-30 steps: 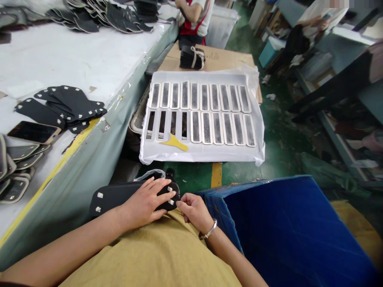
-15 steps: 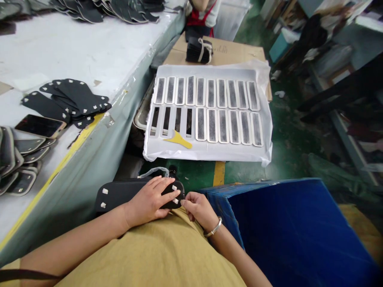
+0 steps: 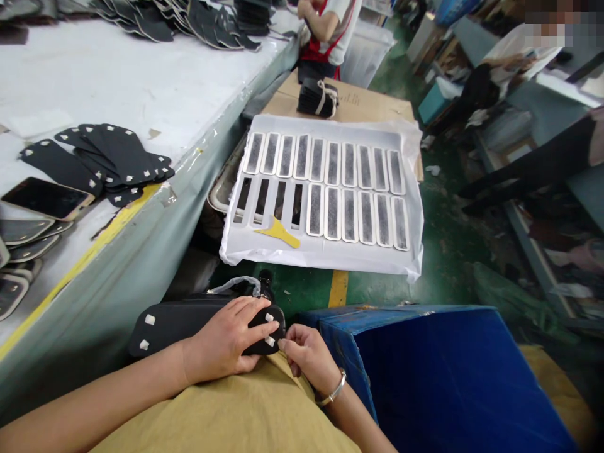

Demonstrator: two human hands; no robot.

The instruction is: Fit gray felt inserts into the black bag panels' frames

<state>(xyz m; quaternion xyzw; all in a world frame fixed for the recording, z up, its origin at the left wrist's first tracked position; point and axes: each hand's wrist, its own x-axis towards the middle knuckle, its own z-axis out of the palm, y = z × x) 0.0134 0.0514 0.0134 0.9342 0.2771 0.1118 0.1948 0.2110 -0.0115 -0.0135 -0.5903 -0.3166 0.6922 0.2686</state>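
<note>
A long black rounded panel (image 3: 182,321), with small white tabs near both ends, lies across my front, apparently the base of a bag; a dark fitting and a plastic-wrapped strip (image 3: 236,283) show behind it. My left hand (image 3: 229,336) rests spread and flat over its right part, the index fingertip beside the white tabs (image 3: 269,340). At the panel's right end, my right hand (image 3: 306,352) is closed in a pinch against the edge. What its fingertips hold is too small to make out.
A white slotted board (image 3: 321,257) carries rows of grey strips and a yellow tool (image 3: 278,233). To the left, the worktable (image 3: 141,82) holds black tabbed pieces (image 3: 113,151) and a phone (image 3: 47,198). A blue box (image 3: 453,371) stands right. Two people are farther back.
My view has shifted, so the board appears lower and more of the people shows. Both hands keep their places on the black panel.
</note>
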